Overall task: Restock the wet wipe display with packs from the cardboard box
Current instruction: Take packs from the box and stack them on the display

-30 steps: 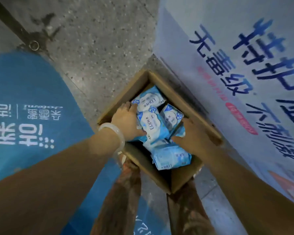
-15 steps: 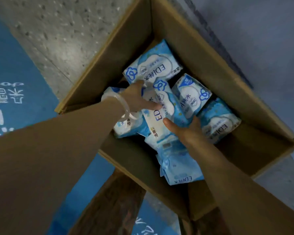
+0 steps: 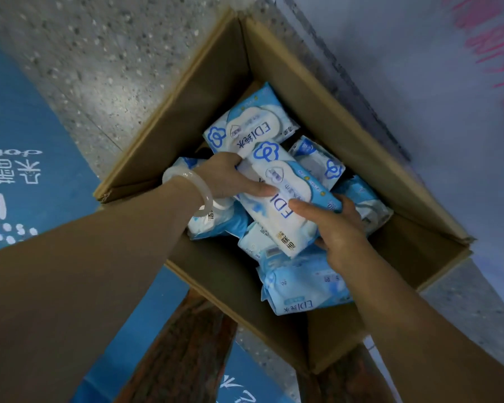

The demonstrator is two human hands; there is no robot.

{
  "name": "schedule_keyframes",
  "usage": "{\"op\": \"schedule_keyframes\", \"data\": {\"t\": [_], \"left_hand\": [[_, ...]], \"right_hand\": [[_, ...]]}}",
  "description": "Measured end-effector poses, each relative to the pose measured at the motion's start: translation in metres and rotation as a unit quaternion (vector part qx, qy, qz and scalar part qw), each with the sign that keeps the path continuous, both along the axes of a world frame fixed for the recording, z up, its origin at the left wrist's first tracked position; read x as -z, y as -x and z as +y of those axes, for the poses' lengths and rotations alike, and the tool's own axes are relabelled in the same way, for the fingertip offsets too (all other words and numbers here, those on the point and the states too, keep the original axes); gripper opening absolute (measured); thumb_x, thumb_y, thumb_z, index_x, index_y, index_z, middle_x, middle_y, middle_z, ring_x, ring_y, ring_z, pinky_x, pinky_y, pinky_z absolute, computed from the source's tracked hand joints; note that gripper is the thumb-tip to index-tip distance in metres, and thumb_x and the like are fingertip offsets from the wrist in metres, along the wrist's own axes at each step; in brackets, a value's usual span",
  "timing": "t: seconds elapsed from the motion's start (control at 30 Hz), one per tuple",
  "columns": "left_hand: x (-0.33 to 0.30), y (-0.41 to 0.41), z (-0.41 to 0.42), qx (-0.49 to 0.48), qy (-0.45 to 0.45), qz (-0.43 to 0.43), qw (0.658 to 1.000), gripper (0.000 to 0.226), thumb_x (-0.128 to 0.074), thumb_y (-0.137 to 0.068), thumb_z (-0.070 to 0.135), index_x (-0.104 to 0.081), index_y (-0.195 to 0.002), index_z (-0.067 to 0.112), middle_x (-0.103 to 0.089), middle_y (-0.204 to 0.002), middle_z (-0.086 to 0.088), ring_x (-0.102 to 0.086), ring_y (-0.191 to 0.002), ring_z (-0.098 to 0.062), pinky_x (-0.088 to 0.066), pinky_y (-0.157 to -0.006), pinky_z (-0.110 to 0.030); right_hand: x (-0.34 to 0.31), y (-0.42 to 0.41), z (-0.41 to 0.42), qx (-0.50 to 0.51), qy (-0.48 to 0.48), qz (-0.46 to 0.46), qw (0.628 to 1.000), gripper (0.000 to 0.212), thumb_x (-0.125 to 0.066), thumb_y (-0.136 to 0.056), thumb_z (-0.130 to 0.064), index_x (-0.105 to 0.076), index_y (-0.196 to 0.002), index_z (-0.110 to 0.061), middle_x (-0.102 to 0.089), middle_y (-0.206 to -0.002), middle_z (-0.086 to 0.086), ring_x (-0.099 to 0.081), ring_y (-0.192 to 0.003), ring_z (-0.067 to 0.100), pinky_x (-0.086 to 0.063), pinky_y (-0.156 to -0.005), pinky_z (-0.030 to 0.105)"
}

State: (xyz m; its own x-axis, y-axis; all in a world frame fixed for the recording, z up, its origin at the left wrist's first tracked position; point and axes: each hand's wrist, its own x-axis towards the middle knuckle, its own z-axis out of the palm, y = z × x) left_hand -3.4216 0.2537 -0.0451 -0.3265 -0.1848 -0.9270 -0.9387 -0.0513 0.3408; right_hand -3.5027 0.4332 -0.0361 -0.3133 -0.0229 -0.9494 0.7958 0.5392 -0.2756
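Mid-frame in the cardboard box point(image 3: 274, 68), left hand point(image 3: 233, 181) and right hand point(image 3: 335, 225) grip the soft, slippery wipe pack point(image 3: 285, 196) by its long edges, probably best.

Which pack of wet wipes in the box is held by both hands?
The middle pack, lying on top: the left hand and the right hand grip its two sides. The other packs in the cardboard box lie ungripped.

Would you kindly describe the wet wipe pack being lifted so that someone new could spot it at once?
Look into the open cardboard box on the speckled floor, where blue and white packs lie in a loose heap. The held pack lies diagonally on top, near the middle. Unlike its neighbours, it alone is in a two-handed grip: the left hand holds one long edge, the right hand the other.
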Motion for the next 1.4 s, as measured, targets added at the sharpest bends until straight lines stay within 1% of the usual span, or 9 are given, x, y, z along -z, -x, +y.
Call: {"op": "schedule_keyframes", "data": {"t": [0.17,0.5,0.57,0.7,0.83,0.93,1.1,1.23,1.4], "left_hand": [[-0.072,0.005,0.012,-0.072,0.017,0.02,0.997,0.125,-0.084,-0.022,0.066,-0.045,-0.128,0.013,-0.055,-0.127,0.0,-0.055,-0.116,-0.019,-0.046,-0.103,-0.04],[-0.252,0.013,0.02,-0.159,-0.001,0.089,0.983,0.071,-0.088,-0.06,0.02,-0.052,-0.121,0.01,-0.069,-0.107,0.002,-0.065,-0.09,-0.011,-0.057,-0.083,-0.024],[-0.291,0.011,0.024,-0.16,-0.009,0.131,0.978,0.031,-0.078,-0.071,0.003,-0.065,-0.096,0.017,-0.076,-0.08,0.008,-0.069,-0.076,-0.007,-0.059,-0.072,-0.02],[-0.363,0.006,0.028,-0.187,0.027,0.189,0.964,0.03,-0.077,-0.071,0.0,-0.065,-0.092,0.018,-0.074,-0.069,0.015,-0.069,-0.064,0.004,-0.054,-0.057,-0.011],[-0.444,0.006,0.031,-0.191,0.058,0.236,0.951,0.073,-0.09,-0.049,0.032,-0.062,-0.113,0.012,-0.076,-0.096,0.003,-0.072,-0.083,-0.007,-0.059,-0.071,-0.024],[-0.504,0.013,0.029,-0.201,0.069,0.275,0.938,0.036,-0.079,-0.071,0.003,-0.063,-0.101,0.011,-0.075,-0.071,0.009,-0.069,-0.062,0.0,-0.051,-0.049,-0.012],[-0.596,0.03,0.009,-0.135,0.118,0.338,0.924,0.029,-0.08,-0.07,0.008,-0.065,-0.088,0.025,-0.073,-0.067,0.02,-0.068,-0.062,0.005,-0.052,-0.053,-0.011],[-0.658,0.047,-0.009,-0.079,0.131,0.386,0.91,0.028,-0.081,-0.07,0.012,-0.065,-0.087,0.026,-0.074,-0.067,0.019,-0.07,-0.062,0.003,-0.052,-0.051,-0.013],[-0.722,0.083,-0.024,0.004,0.129,0.447,0.885,0.031,-0.081,-0.069,0.013,-0.065,-0.094,0.022,-0.075,-0.071,0.015,-0.07,-0.064,0.001,-0.051,-0.05,-0.012]], "right_hand": [[-0.071,0.036,0.003,-0.08,0.051,-0.009,0.995,0.094,-0.091,-0.034,-0.029,-0.056,-0.12,-0.018,-0.072,-0.107,0.006,-0.071,-0.092,0.025,-0.058,-0.075,0.04],[-0.242,0.076,-0.004,-0.202,0.144,0.06,0.967,0.111,-0.094,-0.02,-0.05,-0.058,-0.119,-0.015,-0.071,-0.111,0.007,-0.071,-0.097,0.026,-0.058,-0.084,0.048],[-0.283,0.081,-0.005,-0.205,0.167,0.072,0.962,0.101,-0.095,-0.022,-0.04,-0.059,-0.113,-0.015,-0.071,-0.11,0.007,-0.071,-0.097,0.027,-0.056,-0.087,0.05],[-0.367,0.09,-0.009,-0.231,0.197,0.114,0.946,0.068,-0.091,-0.05,-0.016,-0.057,-0.109,-0.015,-0.069,-0.11,0.006,-0.069,-0.097,0.022,-0.057,-0.086,0.043],[-0.452,0.094,-0.005,-0.246,0.227,0.149,0.931,0.055,-0.086,-0.061,-0.005,-0.055,-0.105,-0.017,-0.068,-0.102,0.001,-0.068,-0.077,0.01,-0.058,-0.064,0.025],[-0.512,0.097,-0.002,-0.225,0.255,0.159,0.927,0.061,-0.082,-0.066,0.002,-0.05,-0.116,-0.012,-0.065,-0.092,-0.001,-0.066,-0.057,0.004,-0.049,-0.042,0.015],[-0.596,0.101,-0.006,-0.214,0.261,0.252,0.907,0.059,-0.085,-0.062,-0.005,-0.052,-0.111,-0.012,-0.068,-0.103,0.007,-0.066,-0.081,0.019,-0.055,-0.059,0.024],[-0.656,0.102,-0.012,-0.181,0.281,0.305,0.892,0.05,-0.086,-0.061,-0.008,-0.052,-0.095,-0.02,-0.068,-0.091,0.001,-0.064,-0.068,0.011,-0.049,-0.047,0.016],[-0.718,0.108,-0.01,-0.114,0.269,0.369,0.882,0.052,-0.088,-0.058,-0.012,-0.053,-0.095,-0.025,-0.07,-0.097,0.004,-0.07,-0.084,0.022,-0.058,-0.073,0.036]]}}
